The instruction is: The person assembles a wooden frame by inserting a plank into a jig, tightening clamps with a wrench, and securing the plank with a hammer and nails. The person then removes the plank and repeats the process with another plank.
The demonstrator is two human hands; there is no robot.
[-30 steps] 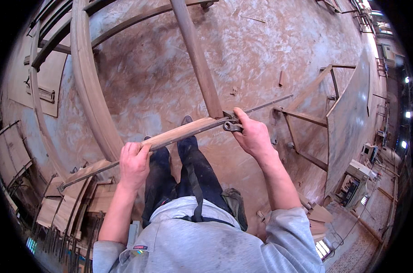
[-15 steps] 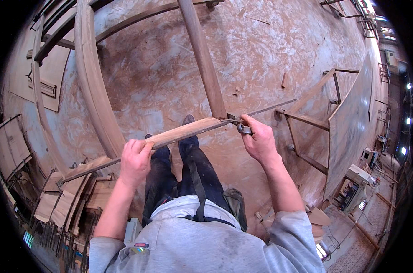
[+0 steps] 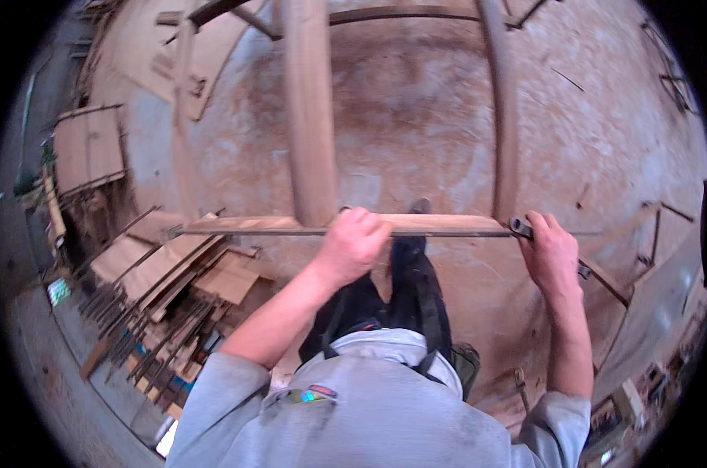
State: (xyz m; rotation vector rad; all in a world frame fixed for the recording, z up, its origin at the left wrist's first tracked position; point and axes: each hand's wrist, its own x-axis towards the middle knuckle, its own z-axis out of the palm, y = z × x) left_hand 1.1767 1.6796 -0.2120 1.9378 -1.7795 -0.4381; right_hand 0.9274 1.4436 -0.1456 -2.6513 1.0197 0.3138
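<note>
In front of me a wooden frame has a near rail (image 3: 439, 224) running left to right. A long thin metal clamp bar (image 3: 447, 232) lies along its near side and sticks out past the right end. My left hand (image 3: 355, 243) is closed over the rail and bar, just right of the wide middle slat (image 3: 308, 117). At the right corner, beside the right wooden leg (image 3: 500, 117), my right hand (image 3: 552, 248) is closed round a dark, tube-like metal clamp part (image 3: 520, 228). The palm hides part of it.
Stacked boards and several clamp bars (image 3: 166, 273) stand at the left. A large flat panel on a frame (image 3: 653, 304) leans at the right. Flat wooden sheets (image 3: 162, 54) lie at the far left. My shoe (image 3: 420, 207) shows beyond the rail.
The view has turned, so the rail, once slanted, now runs nearly level and lies farther right. Both hands keep their grip on the rail and clamp part.
</note>
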